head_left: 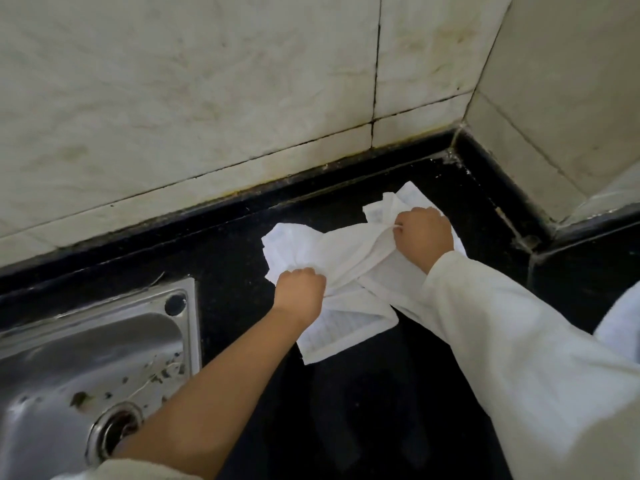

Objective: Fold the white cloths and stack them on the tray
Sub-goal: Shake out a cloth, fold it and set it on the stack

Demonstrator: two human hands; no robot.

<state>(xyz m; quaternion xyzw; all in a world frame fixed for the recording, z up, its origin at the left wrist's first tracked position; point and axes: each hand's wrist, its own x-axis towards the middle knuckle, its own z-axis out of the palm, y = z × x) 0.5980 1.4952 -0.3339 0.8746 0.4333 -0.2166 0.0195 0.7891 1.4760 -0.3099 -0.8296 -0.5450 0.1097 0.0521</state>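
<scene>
A crumpled white cloth (349,261) lies on the black counter (363,393) near the back right corner. My left hand (300,289) is clenched on the cloth's left part. My right hand (424,237) grips a bunched fold at its right side. More white cloth (337,332) spreads flat beneath, toward me; I cannot tell whether it is a separate piece. No tray is in view.
A steel sink (86,362) with a drain (116,427) sits at the lower left, its rim close to my left forearm. Tiled walls (207,98) close the counter at the back and the right, meeting in a corner.
</scene>
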